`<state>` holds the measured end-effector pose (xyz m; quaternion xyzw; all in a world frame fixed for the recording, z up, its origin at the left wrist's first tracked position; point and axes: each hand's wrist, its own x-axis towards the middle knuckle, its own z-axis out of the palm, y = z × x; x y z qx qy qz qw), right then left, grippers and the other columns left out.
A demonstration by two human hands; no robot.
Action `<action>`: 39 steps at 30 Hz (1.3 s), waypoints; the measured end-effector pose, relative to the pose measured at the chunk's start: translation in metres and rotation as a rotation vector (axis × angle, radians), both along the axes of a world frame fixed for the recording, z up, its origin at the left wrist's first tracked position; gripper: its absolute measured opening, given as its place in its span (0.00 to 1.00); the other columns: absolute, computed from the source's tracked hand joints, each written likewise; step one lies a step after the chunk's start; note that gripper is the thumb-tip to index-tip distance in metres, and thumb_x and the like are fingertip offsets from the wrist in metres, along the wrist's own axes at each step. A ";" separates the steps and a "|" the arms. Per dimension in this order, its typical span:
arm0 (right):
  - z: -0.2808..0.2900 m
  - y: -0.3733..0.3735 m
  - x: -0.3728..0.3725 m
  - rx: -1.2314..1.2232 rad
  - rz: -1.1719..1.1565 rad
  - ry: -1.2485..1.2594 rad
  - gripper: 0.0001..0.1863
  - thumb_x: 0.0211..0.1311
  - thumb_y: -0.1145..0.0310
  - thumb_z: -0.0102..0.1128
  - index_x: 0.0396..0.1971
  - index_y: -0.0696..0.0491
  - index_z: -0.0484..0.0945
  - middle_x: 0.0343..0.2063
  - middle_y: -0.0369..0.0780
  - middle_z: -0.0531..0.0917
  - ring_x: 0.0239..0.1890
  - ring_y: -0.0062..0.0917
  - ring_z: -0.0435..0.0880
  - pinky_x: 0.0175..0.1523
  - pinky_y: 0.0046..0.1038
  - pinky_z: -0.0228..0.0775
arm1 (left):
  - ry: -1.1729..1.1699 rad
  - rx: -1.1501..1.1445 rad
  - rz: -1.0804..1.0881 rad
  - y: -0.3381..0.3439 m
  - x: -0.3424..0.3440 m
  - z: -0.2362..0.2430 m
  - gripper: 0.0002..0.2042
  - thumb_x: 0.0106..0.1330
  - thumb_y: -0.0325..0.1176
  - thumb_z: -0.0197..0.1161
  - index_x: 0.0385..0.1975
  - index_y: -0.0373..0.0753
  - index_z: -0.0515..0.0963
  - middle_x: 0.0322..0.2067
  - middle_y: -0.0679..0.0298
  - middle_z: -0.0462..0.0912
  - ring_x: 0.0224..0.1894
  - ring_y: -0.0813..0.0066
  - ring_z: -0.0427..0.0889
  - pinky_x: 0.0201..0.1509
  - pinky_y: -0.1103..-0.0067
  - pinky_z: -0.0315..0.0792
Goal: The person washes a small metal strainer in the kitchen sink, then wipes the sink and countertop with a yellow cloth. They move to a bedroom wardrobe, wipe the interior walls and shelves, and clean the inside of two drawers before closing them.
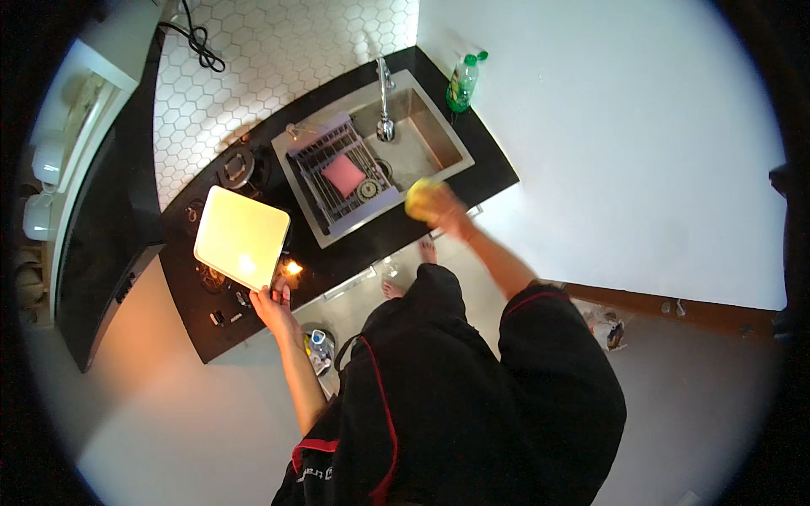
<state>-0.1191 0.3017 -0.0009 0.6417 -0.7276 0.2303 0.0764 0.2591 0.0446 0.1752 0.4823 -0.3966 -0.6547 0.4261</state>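
Note:
My left hand [273, 305] grips the lower edge of a flat rectangular pan or tray [243, 236] with rounded corners. Its broad face glows pale yellow under bright light, and it is held over the black counter [190, 325]. My right hand [451, 218] is closed round a yellow sponge [422, 199], just off the counter's front edge by the sink [460, 164]; motion blurs it a little. Sponge and tray are well apart. Inside the sink sits a lilac-edged drying rack [342, 223] with a pink pad [344, 174] in it.
A chrome faucet [384, 97] rises behind the sink. At its right stands a green bottle [461, 84] with its cap flipped up. A stove burner [239, 169] lies behind the tray. Dark cabinetry [114, 219] flanks the left, a white wall [633, 152] the right.

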 end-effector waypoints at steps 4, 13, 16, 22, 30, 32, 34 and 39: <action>-0.003 0.092 -0.093 0.145 -0.570 -0.029 0.36 0.58 0.70 0.67 0.68 0.44 0.69 0.71 0.46 0.65 0.69 0.42 0.70 0.66 0.39 0.72 | -0.018 0.020 -0.095 0.022 0.018 0.007 0.09 0.75 0.34 0.51 0.52 0.44 0.70 0.44 0.66 0.81 0.43 0.72 0.85 0.47 0.77 0.75; 0.056 0.149 -0.018 0.328 -0.983 -0.387 0.20 0.60 0.70 0.66 0.52 0.54 0.76 0.43 0.48 0.86 0.46 0.49 0.86 0.51 0.44 0.80 | -0.094 0.208 -0.219 0.047 0.008 -0.003 0.10 0.75 0.34 0.52 0.51 0.42 0.72 0.41 0.64 0.82 0.41 0.72 0.86 0.47 0.78 0.75; 0.073 0.109 -0.034 -0.031 -0.777 -0.387 0.25 0.61 0.77 0.62 0.60 0.52 0.74 0.57 0.48 0.80 0.62 0.45 0.76 0.67 0.40 0.70 | -0.121 0.217 -0.296 0.049 0.001 -0.014 0.10 0.75 0.33 0.52 0.52 0.42 0.72 0.40 0.65 0.82 0.40 0.73 0.86 0.45 0.79 0.75; 0.053 0.056 -0.047 0.105 -0.710 -0.166 0.32 0.59 0.78 0.63 0.65 0.46 0.72 0.65 0.49 0.73 0.66 0.48 0.73 0.70 0.41 0.67 | -0.110 0.116 -0.331 0.043 -0.017 -0.025 0.09 0.77 0.31 0.48 0.51 0.38 0.70 0.38 0.61 0.81 0.37 0.70 0.86 0.45 0.76 0.79; 0.021 0.181 0.032 0.533 -0.789 -0.346 0.13 0.57 0.60 0.66 0.39 0.49 0.87 0.34 0.45 0.89 0.39 0.47 0.87 0.46 0.46 0.79 | -0.107 0.035 -0.184 0.001 0.001 -0.027 0.12 0.80 0.33 0.43 0.58 0.38 0.66 0.47 0.57 0.83 0.41 0.69 0.88 0.46 0.76 0.81; 0.008 0.209 0.048 0.564 -0.776 -0.405 0.12 0.57 0.60 0.65 0.38 0.49 0.88 0.35 0.46 0.89 0.40 0.46 0.88 0.47 0.45 0.80 | -0.138 0.029 -0.179 -0.030 0.009 -0.041 0.14 0.80 0.33 0.43 0.60 0.39 0.66 0.46 0.58 0.84 0.40 0.71 0.88 0.45 0.76 0.80; -0.006 0.224 0.061 0.600 -0.882 -0.634 0.14 0.58 0.60 0.63 0.41 0.48 0.88 0.37 0.48 0.89 0.43 0.46 0.87 0.52 0.44 0.79 | -0.187 -0.026 -0.178 -0.055 0.016 -0.058 0.15 0.80 0.35 0.44 0.61 0.39 0.67 0.45 0.59 0.84 0.39 0.72 0.88 0.45 0.75 0.80; -0.022 0.235 0.070 0.511 -0.934 -0.653 0.16 0.59 0.60 0.62 0.45 0.48 0.87 0.39 0.49 0.88 0.44 0.47 0.87 0.53 0.43 0.78 | -0.260 0.003 -0.206 -0.085 0.021 -0.098 0.15 0.81 0.41 0.45 0.58 0.40 0.70 0.40 0.62 0.85 0.39 0.74 0.86 0.46 0.76 0.80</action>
